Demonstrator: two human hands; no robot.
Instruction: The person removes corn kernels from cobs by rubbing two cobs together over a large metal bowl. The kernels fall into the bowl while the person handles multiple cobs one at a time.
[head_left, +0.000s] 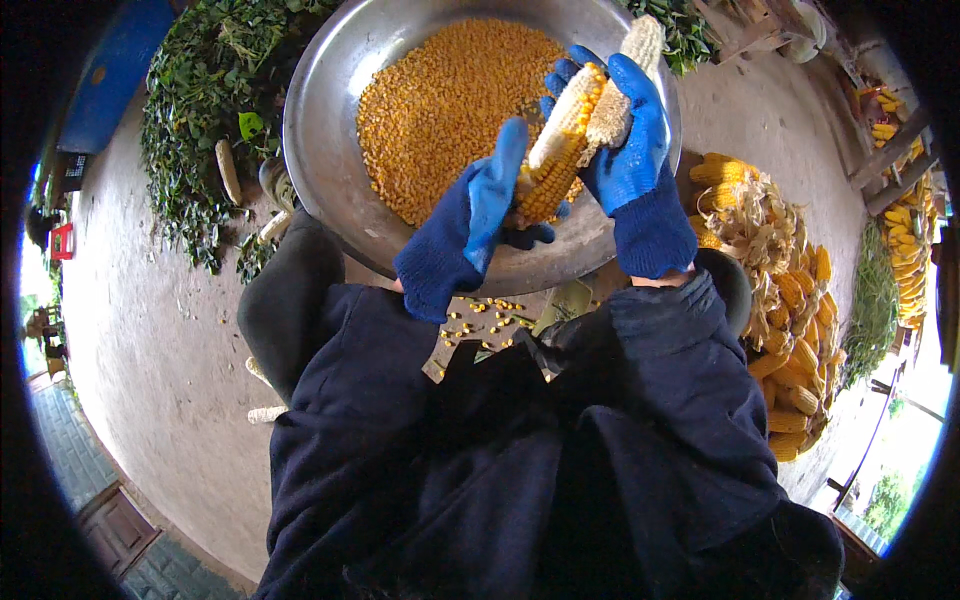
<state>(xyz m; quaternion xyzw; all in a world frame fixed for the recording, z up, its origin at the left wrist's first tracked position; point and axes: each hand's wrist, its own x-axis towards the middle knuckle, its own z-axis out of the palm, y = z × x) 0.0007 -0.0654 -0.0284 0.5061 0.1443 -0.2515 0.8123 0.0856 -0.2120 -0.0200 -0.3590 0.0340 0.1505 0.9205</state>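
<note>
My left hand (480, 202), in a blue rubber-coated glove, grips the lower end of a partly shelled corn ear (559, 161), its thumb raised. Yellow kernels still line the ear's lower end and right side, while pale bare cob shows along its upper left. In the matching glove, my right hand (630, 150) holds a bare corncob (641, 49) tilted against the ear; some of its fingers pass behind both. Both hands are above the right side of a wide metal basin (322, 150), where a broad layer of loose corn kernels (450, 112) lies.
Leafy green plants (217, 90) lie left of the basin, near a stripped cob (227, 172). To the right, corn ears (802, 330) with dry husks are piled on the concrete floor (165, 360). Spilled kernels (487, 322) dot the ground between my legs.
</note>
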